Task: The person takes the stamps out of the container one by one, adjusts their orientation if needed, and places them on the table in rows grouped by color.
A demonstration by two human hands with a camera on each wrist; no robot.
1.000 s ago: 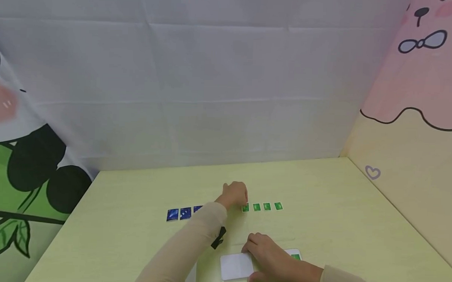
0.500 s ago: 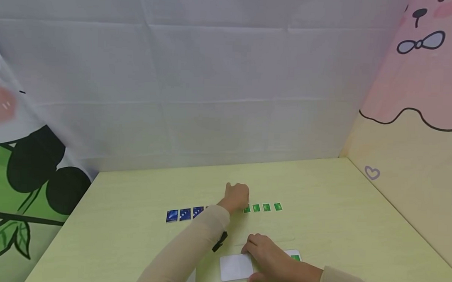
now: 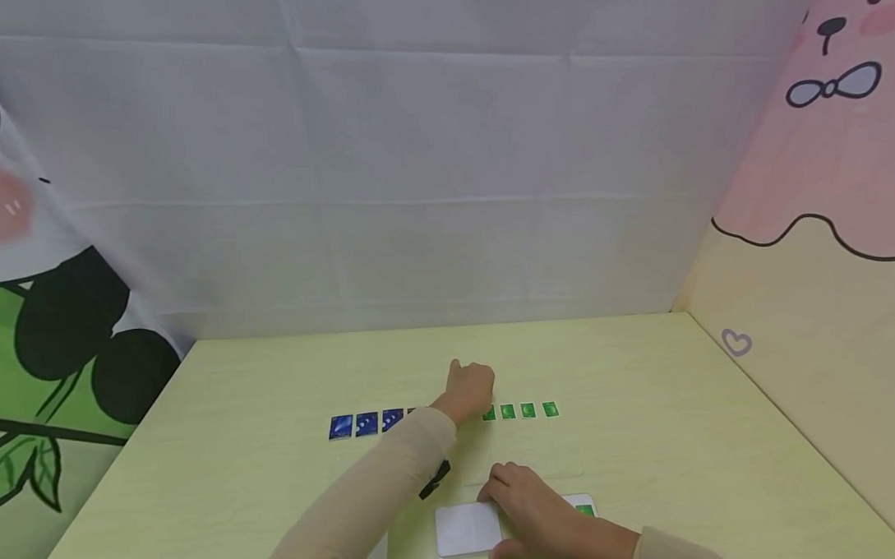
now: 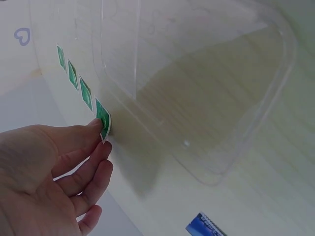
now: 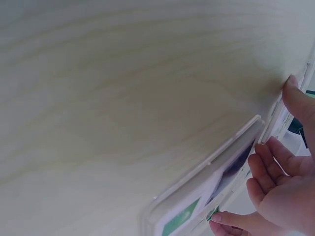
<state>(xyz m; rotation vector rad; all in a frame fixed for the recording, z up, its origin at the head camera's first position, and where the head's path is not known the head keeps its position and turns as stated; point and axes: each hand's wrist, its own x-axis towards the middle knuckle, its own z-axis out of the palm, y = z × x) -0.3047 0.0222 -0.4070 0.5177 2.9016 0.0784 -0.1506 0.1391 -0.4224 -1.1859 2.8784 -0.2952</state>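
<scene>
My left hand (image 3: pixel 469 391) reaches to the far part of the table. Its thumb and fingertips pinch the nearest green card (image 4: pixel 103 118), seen in the left wrist view at the end of a row of small green cards (image 3: pixel 528 410). Nearer me, my right hand (image 3: pixel 535 513) spans the right end of a flat white case (image 3: pixel 468 529), fingers at its far corner and thumb at its near corner. Beside that hand, partly hidden by it, lies a clear case with a green card inside (image 5: pixel 179 216).
Small blue cards (image 3: pixel 367 424) lie in a row at the left, partly covered by my left sleeve (image 3: pixel 381 483). A clear plastic tray (image 4: pixel 261 110) rests on the table between the hands. Another pale case (image 3: pixel 377 550) shows beneath the left arm. Walls border the table.
My left hand has shifted slightly right, and the green card under its fingers now sits closer to the other green cards. The right hand stays in place.
</scene>
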